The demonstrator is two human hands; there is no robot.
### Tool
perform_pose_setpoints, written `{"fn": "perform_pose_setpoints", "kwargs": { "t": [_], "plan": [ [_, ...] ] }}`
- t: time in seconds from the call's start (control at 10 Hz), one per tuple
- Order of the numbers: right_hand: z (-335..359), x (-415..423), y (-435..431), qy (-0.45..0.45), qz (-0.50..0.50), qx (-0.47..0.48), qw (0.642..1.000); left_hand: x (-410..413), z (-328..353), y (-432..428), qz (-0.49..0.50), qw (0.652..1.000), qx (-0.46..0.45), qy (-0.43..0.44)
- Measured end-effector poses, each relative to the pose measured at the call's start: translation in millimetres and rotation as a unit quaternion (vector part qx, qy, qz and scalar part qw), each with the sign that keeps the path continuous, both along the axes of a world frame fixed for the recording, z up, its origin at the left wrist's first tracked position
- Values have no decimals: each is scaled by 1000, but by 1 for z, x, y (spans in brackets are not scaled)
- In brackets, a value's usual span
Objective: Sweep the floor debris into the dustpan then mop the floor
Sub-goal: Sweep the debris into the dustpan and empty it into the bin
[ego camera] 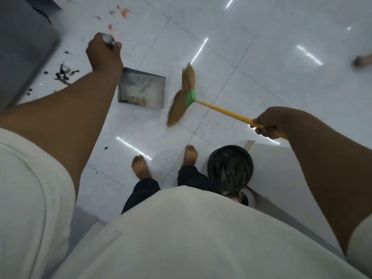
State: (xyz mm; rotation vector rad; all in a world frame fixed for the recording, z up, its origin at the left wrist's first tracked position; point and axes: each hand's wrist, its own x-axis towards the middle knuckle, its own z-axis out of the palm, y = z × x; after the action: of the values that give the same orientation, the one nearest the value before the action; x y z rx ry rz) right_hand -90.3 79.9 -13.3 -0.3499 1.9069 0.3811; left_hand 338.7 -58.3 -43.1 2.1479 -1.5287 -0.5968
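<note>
My left hand (pixel 103 55) grips the metal handle of a grey metal dustpan (pixel 150 87), which hangs below the hand over the white tiled floor with some brown debris in its bottom. My right hand (pixel 268 124) holds the yellow handle of a straw broom (pixel 182 99) with a green band; its bristles hang just right of the dustpan. Black debris (pixel 63 74) lies on the floor to the left, and orange bits (pixel 122 13) lie further off at the top.
A grey piece of furniture (pixel 22 47) fills the left side. A bin lined with a black bag (pixel 230 167) stands by my right foot against a white wall corner (pixel 281 168). My bare feet stand on the tiles. A blurred object (pixel 362 60) lies at far right.
</note>
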Motion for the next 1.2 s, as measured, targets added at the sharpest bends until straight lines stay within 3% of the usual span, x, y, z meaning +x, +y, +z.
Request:
{"fn": "perform_pose_setpoints", "kwargs": {
  "t": [0.2, 0.3, 0.6, 0.8, 0.9, 1.0, 1.2],
  "plan": [
    [-3, 47, -9, -35, -105, -32, 993, 52, 3, 25, 56, 997, -13, 52],
    [3, 76, -15, -58, -125, -46, 989, 73, 0, 37, 90, 988, -23, 123],
    [10, 163, -18, -148, -177, -47, 972, 141, -6, 93, 163, 967, -18, 195],
    [2, 190, -30, -167, -135, -34, 976, 162, -1, 153, 239, 937, -14, 253],
    [-7, 206, -38, -178, -111, -17, 978, 168, 3, 188, 265, 939, -16, 219],
    [-19, 226, -43, -185, -94, -7, 978, 177, 1, 227, 302, 919, -31, 250],
    [-30, 264, -27, -181, -66, -1, 981, 196, 1, 298, 361, 906, -17, 219]
  ]
}}
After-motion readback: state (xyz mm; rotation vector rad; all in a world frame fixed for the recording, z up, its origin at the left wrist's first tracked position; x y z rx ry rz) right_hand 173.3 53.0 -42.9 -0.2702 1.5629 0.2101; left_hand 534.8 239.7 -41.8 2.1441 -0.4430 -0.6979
